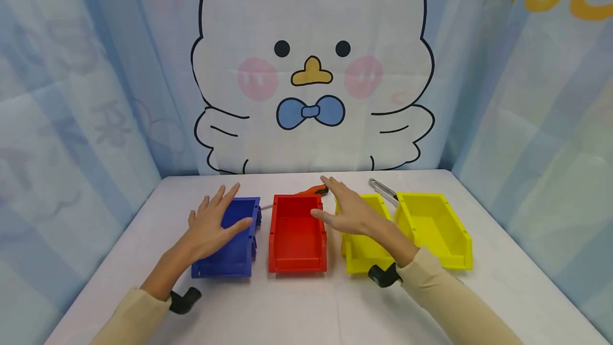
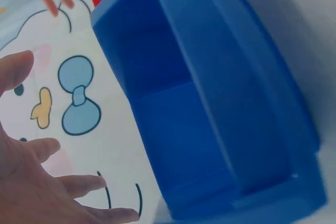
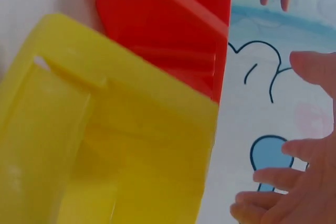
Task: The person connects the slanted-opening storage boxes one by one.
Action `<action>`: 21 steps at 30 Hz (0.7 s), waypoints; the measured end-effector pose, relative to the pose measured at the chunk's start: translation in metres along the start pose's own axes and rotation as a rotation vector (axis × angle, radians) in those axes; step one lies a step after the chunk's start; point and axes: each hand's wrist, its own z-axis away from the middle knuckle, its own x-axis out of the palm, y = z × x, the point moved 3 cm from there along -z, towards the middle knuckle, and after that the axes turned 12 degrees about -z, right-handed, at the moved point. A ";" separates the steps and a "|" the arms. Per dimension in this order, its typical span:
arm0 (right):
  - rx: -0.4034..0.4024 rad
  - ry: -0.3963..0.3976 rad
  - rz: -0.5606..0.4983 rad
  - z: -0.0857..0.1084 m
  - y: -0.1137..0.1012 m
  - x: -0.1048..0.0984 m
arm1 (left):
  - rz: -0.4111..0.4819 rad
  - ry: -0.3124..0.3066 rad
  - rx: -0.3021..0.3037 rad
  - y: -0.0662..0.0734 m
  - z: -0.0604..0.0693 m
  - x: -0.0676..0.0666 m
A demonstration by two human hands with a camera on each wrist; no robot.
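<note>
Beige sleeves (image 1: 460,297), two, nearest the camera, entering from the lower edge; backdrop curtain (image 1: 311,4), pale blue, printed with a white bird in a blue bow tie; worktop (image 1: 297,313), white-covered, carrying four plastic bins in a row.

Bins, left to right: blue bin (image 1: 222,269); red bin (image 1: 298,233); inner yellow bin (image 1: 369,260); outer yellow bin (image 1: 438,230), just beside its twin; long axes ran roughly away from the person.

Position: red bin lay between the hands, the right one nearer, its thumb crossing the bin's right edge in the head view; blue bin lay under the left, inner yellow bin under the right.

Hands, two: left hand (image 1: 213,228), fingers spread, thumb held wide; right hand (image 1: 351,212), thumb likewise apart from extended fingers; neither held anything, and both wrist views showed gaps to the bins.

Sundries: orange-handled tool (image 1: 313,190), partly hidden behind the red bin; metal tool (image 1: 383,190), behind the yellow pair; dark wrist units (image 1: 184,301), one per wrist.
</note>
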 end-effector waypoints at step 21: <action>0.173 0.083 -0.089 -0.007 -0.013 0.032 | 0.164 -0.104 -0.122 -0.035 0.029 0.020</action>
